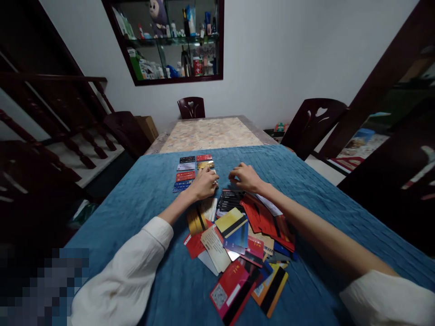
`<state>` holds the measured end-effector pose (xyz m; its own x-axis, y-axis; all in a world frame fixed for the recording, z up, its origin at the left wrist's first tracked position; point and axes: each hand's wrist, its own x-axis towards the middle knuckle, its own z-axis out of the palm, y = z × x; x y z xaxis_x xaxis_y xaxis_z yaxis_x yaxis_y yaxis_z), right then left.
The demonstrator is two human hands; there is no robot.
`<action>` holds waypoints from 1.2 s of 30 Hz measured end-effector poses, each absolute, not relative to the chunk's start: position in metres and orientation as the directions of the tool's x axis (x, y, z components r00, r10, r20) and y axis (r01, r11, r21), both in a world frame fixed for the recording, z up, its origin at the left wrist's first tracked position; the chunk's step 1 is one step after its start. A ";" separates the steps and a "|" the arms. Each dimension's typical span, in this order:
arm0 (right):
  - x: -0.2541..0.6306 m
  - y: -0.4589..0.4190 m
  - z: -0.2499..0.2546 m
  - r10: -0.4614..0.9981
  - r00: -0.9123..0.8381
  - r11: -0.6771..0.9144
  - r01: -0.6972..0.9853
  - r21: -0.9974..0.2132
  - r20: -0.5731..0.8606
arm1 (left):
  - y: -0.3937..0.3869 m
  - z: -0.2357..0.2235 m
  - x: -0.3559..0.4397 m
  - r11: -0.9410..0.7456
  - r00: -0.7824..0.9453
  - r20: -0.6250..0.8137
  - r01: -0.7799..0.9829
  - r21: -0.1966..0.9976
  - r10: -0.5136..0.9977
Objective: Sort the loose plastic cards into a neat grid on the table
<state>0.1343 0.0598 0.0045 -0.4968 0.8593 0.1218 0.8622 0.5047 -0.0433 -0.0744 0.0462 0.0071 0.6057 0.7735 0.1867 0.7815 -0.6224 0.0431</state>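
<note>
My left hand (204,183) reaches over the right-hand column of laid-out cards, fingers bent down on a card whose pale edge shows beside the fingertips; most of that card is hidden. Under and beyond it lie a gold card (205,165) and a red card (204,157). To the left runs a column with a black card (187,159), a silver card (186,166), a red card (185,176) and a blue card (181,186). My right hand (246,177) hovers just above the cloth, fingers loosely curled and apart, nothing visible in them.
A loose pile of cards spreads nearer me, with black cards (229,201), red cards (268,219) and a yellow card (231,222). Blue cloth (152,181) covers the near part of the table. Chairs (311,124) stand around it.
</note>
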 end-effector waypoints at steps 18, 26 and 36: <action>0.151 0.017 -0.008 0.876 -0.483 0.482 0.874 -0.066 0.007 | 0.021 -0.016 -0.046 -0.686 0.687 0.023 0.721 0.094 0.726; 0.141 0.014 -0.010 0.860 -0.511 0.509 0.857 -0.079 0.001 | 0.017 -0.013 -0.056 -0.671 0.671 0.042 0.734 0.101 0.740; 0.138 0.009 -0.007 0.848 -0.529 0.525 0.844 -0.112 -0.011 | 0.009 -0.013 -0.071 -0.728 0.724 0.090 0.684 0.031 0.684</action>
<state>0.1378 0.0088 -0.0073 -0.5293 0.8484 -0.0114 0.8438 0.5249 -0.1121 -0.0713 0.0092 -0.0133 0.7239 0.6840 0.0903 0.6844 -0.7284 0.0313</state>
